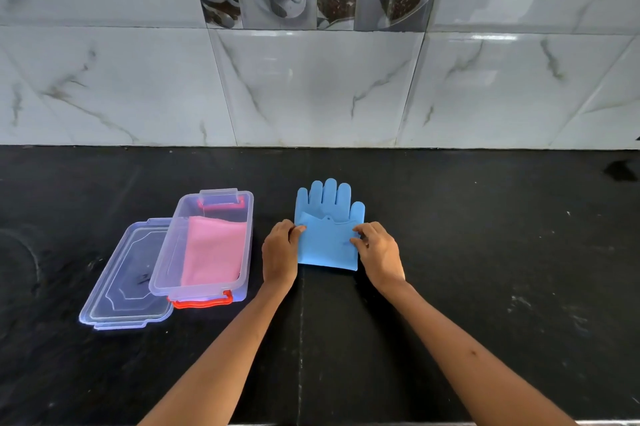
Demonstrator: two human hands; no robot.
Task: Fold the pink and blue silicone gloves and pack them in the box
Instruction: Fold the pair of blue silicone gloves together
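Note:
A blue silicone glove [327,217] lies on the black counter, fingers pointing to the wall, its cuff folded up over the palm. My left hand [280,252] pinches the folded cuff at its left edge. At the right edge, my right hand [379,250] pinches the same fold. To the left stands a clear plastic box [207,287] with red latches, open, and a folded pink glove [214,252] lies inside it.
The box's clear lid [121,294] lies flat against the box's left side. The black counter [485,269] runs back to a marble-tiled wall [311,86]. The counter's front edge is at the bottom of the view.

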